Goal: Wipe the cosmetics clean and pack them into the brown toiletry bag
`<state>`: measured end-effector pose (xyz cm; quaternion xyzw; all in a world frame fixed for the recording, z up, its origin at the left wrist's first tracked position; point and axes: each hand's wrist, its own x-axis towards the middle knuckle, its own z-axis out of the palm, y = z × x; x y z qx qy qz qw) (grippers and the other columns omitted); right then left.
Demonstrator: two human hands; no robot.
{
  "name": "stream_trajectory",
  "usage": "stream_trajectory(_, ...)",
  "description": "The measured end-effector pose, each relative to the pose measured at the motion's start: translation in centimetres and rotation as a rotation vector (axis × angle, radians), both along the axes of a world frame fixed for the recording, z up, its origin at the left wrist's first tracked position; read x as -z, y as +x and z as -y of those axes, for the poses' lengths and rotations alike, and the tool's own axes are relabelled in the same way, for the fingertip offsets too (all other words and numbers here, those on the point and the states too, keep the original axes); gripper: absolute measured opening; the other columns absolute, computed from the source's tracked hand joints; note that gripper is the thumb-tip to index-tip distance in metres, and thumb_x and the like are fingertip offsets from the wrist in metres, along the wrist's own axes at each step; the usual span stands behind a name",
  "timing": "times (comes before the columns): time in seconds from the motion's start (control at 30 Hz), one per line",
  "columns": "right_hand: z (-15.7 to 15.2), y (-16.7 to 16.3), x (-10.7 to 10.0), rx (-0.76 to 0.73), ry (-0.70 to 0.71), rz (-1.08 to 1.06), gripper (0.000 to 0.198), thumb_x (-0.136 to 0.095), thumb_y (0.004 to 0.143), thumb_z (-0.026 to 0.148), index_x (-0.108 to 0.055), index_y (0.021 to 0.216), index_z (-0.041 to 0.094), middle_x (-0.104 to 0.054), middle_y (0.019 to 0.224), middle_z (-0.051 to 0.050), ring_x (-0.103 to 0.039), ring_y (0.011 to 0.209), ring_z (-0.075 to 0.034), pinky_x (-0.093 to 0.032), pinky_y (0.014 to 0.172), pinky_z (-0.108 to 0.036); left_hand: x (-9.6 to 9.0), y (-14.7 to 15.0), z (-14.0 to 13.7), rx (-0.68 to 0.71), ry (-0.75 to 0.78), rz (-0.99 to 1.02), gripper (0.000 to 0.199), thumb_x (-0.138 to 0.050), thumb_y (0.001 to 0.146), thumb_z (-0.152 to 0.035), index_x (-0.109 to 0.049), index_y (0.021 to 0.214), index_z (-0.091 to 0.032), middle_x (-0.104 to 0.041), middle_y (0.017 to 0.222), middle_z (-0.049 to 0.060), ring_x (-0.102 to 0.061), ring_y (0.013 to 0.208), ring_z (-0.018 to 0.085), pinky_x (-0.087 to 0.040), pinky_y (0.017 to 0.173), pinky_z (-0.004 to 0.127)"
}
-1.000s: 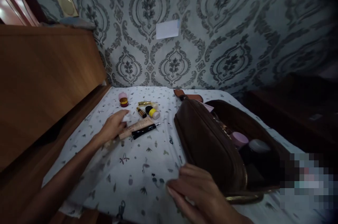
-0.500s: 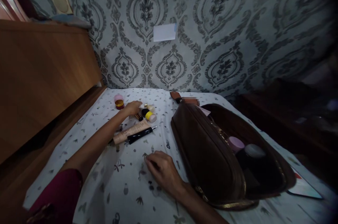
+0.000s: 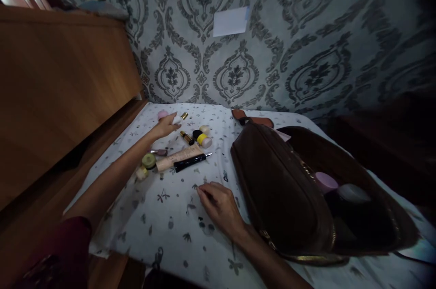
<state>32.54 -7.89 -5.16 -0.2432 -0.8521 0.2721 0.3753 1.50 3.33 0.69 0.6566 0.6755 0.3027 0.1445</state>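
My left hand (image 3: 165,126) reaches to the far left of the patterned sheet and is closed on a small white bottle (image 3: 176,119) with a gold cap. Behind its fingers a pink-lidded jar (image 3: 162,115) is partly hidden. My right hand (image 3: 220,207) rests on the sheet beside the brown bag, its fingers loosely curled and nothing visible in them. Between the hands lie a beige tube (image 3: 177,157), a black tube (image 3: 190,162), a dark gold-banded tube (image 3: 187,137) and a black-and-yellow bottle (image 3: 202,139).
An open brown zippered bag (image 3: 282,198) stands at right, with a pink round lid (image 3: 326,182) inside. Behind it lies an orange-brown case (image 3: 260,121). A green jar (image 3: 149,160) sits near my left forearm. A wooden cabinet (image 3: 68,66) borders the left side; patterned wall behind.
My left hand has carried the white bottle leftward and away from the cluster, toward the pink-lidded jar. My right hand stays by the bag. The view has tilted and shifted slightly.
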Motion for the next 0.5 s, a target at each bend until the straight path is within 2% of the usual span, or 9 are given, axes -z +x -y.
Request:
stream_trajectory(0.17,0.1,-0.1,0.2,-0.024,0.007,0.015,0.022,-0.051,0.094,0.021,-0.069,0.081,0.018,-0.066,0.067,-0.003,-0.060,0.062,-0.016,-0.043,0.060,-0.025,-0.3,-1.8,4.4,0.154,-0.144,-0.091,0.022,-0.063,0.071,-0.031,-0.060,0.088,-0.017,-0.064,0.081,-0.001,-0.059,0.080,0.019,-0.048,0.071,0.026)
stream_trajectory(0.33,0.0,-0.1,0.2,-0.035,0.011,0.038,0.024,-0.050,0.094,0.021,-0.068,0.078,0.018,-0.065,0.065,-0.003,-0.060,0.060,-0.015,-0.043,0.059,-0.025,0.3,-2.1,5.9,0.175,-0.214,-0.220,0.018,-0.059,0.075,-0.031,-0.062,0.085,-0.017,-0.065,0.077,-0.001,-0.060,0.077,0.019,-0.049,0.072,0.025)
stream_trajectory(0.43,0.0,-0.1,0.1,-0.030,0.007,0.034,0.024,-0.050,0.094,0.021,-0.068,0.077,0.018,-0.065,0.065,-0.003,-0.060,0.060,-0.015,-0.043,0.059,-0.025,0.3,-1.8,7.1,0.143,-0.185,-0.320,0.028,-0.056,0.078,-0.027,-0.063,0.103,-0.017,-0.068,0.098,0.005,-0.060,0.098,0.023,-0.048,0.088,0.030)
stream_trajectory(0.5,0.0,-0.1,0.0,-0.028,0.009,0.031,0.024,-0.050,0.093,0.021,-0.068,0.078,0.018,-0.064,0.065,-0.003,-0.060,0.059,-0.015,-0.043,0.058,-0.025,0.0,-1.5,8.3,0.127,-0.165,-0.387,0.036,-0.054,0.081,-0.024,-0.060,0.115,-0.017,-0.064,0.116,0.010,-0.056,0.114,0.026,-0.044,0.099,0.034)
